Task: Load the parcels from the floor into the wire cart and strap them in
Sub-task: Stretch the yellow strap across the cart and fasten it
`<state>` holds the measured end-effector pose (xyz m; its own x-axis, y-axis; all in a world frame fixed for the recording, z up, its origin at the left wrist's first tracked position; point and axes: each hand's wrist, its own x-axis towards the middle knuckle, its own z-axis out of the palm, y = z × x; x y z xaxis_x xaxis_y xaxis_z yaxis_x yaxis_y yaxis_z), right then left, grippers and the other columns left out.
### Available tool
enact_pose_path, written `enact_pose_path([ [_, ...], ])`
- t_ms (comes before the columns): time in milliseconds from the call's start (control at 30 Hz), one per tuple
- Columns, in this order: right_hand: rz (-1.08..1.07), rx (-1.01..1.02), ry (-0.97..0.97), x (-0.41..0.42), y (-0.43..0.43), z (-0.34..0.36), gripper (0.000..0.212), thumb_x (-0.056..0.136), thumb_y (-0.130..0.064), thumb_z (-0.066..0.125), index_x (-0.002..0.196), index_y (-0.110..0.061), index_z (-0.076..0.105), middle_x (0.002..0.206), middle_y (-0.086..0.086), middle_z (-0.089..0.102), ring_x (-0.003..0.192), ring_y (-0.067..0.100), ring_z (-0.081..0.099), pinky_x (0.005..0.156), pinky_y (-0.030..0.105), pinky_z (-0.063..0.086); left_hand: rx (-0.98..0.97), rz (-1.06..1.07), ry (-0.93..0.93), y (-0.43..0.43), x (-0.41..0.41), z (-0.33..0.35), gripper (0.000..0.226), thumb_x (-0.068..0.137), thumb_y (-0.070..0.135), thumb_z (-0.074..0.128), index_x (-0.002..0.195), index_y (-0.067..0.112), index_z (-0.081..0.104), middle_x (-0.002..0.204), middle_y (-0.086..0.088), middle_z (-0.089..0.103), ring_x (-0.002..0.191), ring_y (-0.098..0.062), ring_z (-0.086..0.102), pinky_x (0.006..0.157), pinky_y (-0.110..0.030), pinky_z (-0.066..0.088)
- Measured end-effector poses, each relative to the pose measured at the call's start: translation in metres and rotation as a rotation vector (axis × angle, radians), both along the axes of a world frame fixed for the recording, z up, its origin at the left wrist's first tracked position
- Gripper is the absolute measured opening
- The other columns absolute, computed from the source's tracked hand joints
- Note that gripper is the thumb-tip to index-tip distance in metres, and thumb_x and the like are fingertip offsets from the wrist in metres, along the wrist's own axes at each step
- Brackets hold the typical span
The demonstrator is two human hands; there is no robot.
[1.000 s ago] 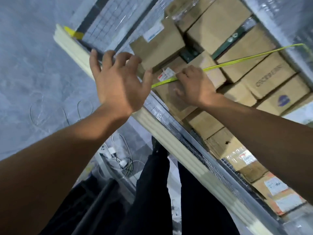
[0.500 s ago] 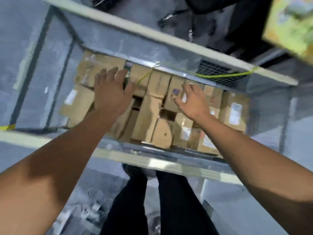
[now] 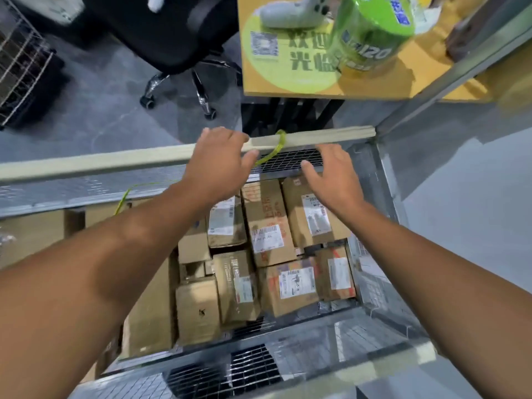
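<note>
Grey floor [image 3: 109, 110] lies beyond the cart [image 3: 86, 165], and the parcels [image 3: 267, 226] are packed inside it. My left hand [image 3: 218, 159] lies spread over its rim beside the strap [image 3: 277, 145], and my right hand [image 3: 331, 174] hovers wide; both are empty. I should grip the strap near its loop and pull it taut across the boxes.

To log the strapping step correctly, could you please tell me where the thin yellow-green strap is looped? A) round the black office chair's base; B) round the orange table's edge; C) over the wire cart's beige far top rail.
C: the thin yellow-green strap loops over the beige top rail, just right of the left hand.
</note>
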<state>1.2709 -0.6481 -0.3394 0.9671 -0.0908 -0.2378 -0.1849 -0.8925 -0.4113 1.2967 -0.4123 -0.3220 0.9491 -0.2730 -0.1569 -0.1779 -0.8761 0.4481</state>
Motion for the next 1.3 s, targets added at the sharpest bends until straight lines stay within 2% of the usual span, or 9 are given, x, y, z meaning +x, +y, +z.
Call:
enact_pose_path([
  [267, 0.002, 0.16, 0.081, 0.001, -0.046, -0.058, 0.056, 0.104, -0.048, 0.051, 0.15, -0.015, 0.049, 0.153, 0.006, 0.048, 0.145, 0.025, 0.037, 0.115, 0.04, 0.033, 0.298, -0.038, 0.151, -0.076, 0.065, -0.063, 0.062, 0.106, 0.063, 0.03, 0.142, 0.016, 0.047, 0.132, -0.022, 0.062, 0.125, -0.043, 0.055, 0.102, -0.05, 0.038],
  [433, -0.093, 0.295, 0.036, -0.003, -0.047, -0.068, 0.051, 0.104, -0.052, 0.049, 0.142, -0.019, 0.056, 0.146, 0.0, 0.053, 0.136, 0.017, 0.046, 0.109, 0.036, 0.039, -0.072, -0.071, 0.066, -0.081, 0.067, -0.07, 0.037, 0.105, 0.03, 0.055, 0.141, 0.022, 0.056, 0.13, -0.004, 0.069, 0.118, -0.028, 0.063, 0.098, -0.034, 0.047],
  [600, -0.399, 0.859, 0.131, -0.005, -0.036, -0.05, 0.045, 0.09, -0.07, 0.051, 0.112, -0.033, 0.066, 0.118, -0.008, 0.071, 0.11, 0.007, 0.067, 0.094, 0.035, 0.052, -0.358, -0.079, -0.098, -0.086, 0.016, -0.069, 0.018, 0.099, 0.018, 0.064, 0.115, 0.01, 0.064, 0.1, 0.003, 0.068, 0.091, -0.017, 0.063, 0.083, -0.034, 0.051],
  [700, -0.509, 1.095, 0.208, -0.018, -0.034, -0.044, 0.029, 0.099, -0.052, 0.06, 0.108, -0.024, 0.065, 0.102, 0.004, 0.079, 0.094, 0.021, 0.076, 0.096, 0.047, 0.053, -0.419, -0.196, 0.015, -0.093, -0.028, -0.071, 0.019, 0.101, 0.025, 0.064, 0.107, 0.007, 0.063, 0.089, 0.003, 0.065, 0.08, -0.017, 0.06, 0.077, -0.038, 0.051],
  [800, -0.56, 1.213, 0.209, -0.047, -0.036, -0.044, 0.007, 0.102, -0.021, 0.061, 0.107, -0.017, 0.063, 0.086, 0.002, 0.077, 0.076, 0.019, 0.063, 0.069, 0.032, 0.049, -0.424, -0.353, 0.223, -0.101, -0.067, -0.07, 0.019, 0.108, 0.031, 0.053, 0.117, 0.017, 0.062, 0.08, 0.015, 0.063, 0.072, -0.006, 0.059, 0.068, -0.026, 0.046],
  [900, -0.578, 1.37, 0.264, -0.082, -0.046, -0.037, 0.039, 0.098, -0.002, 0.051, 0.136, -0.005, 0.056, 0.103, 0.012, 0.074, 0.088, 0.024, 0.061, 0.073, 0.033, 0.05, -0.481, -0.353, 0.377, -0.115, -0.096, -0.067, 0.019, 0.112, 0.036, 0.037, 0.107, 0.024, 0.051, 0.074, 0.009, 0.058, 0.064, -0.007, 0.056, 0.063, -0.032, 0.043],
  [1033, -0.645, 1.483, 0.253, -0.122, -0.06, -0.021, 0.034, 0.094, -0.008, 0.046, 0.127, -0.009, 0.058, 0.105, 0.013, 0.069, 0.09, 0.022, 0.063, 0.076, 0.032, 0.052, -0.507, -0.416, 0.396, -0.136, -0.117, -0.071, 0.018, 0.113, 0.027, 0.038, 0.117, 0.016, 0.052, 0.088, 0.007, 0.055, 0.081, -0.018, 0.053, 0.07, -0.03, 0.034],
  [1167, -0.661, 0.826, 0.156, -0.155, -0.082, -0.038, 0.01, 0.102, -0.019, 0.06, 0.093, -0.014, 0.06, 0.081, 0.002, 0.062, 0.069, 0.014, 0.058, 0.066, 0.032, 0.051, -0.545, -0.411, 0.514, -0.169, -0.143, -0.087, 0.028, 0.112, 0.031, 0.043, 0.1, 0.02, 0.065, 0.076, 0.016, 0.057, 0.077, -0.007, 0.054, 0.07, -0.027, 0.039],
  [1300, -0.212, 0.084, 0.508, -0.2, -0.113, -0.054, 0.04, 0.107, -0.048, 0.047, 0.121, -0.013, 0.06, 0.11, 0.007, 0.069, 0.097, 0.021, 0.063, 0.09, 0.037, 0.05, -0.557, -0.249, 0.832, -0.183, -0.176, -0.131, 0.021, 0.105, 0.029, 0.062, 0.1, 0.018, 0.078, 0.059, 0.018, 0.056, 0.043, 0.005, 0.041, 0.046, -0.013, 0.036],
])
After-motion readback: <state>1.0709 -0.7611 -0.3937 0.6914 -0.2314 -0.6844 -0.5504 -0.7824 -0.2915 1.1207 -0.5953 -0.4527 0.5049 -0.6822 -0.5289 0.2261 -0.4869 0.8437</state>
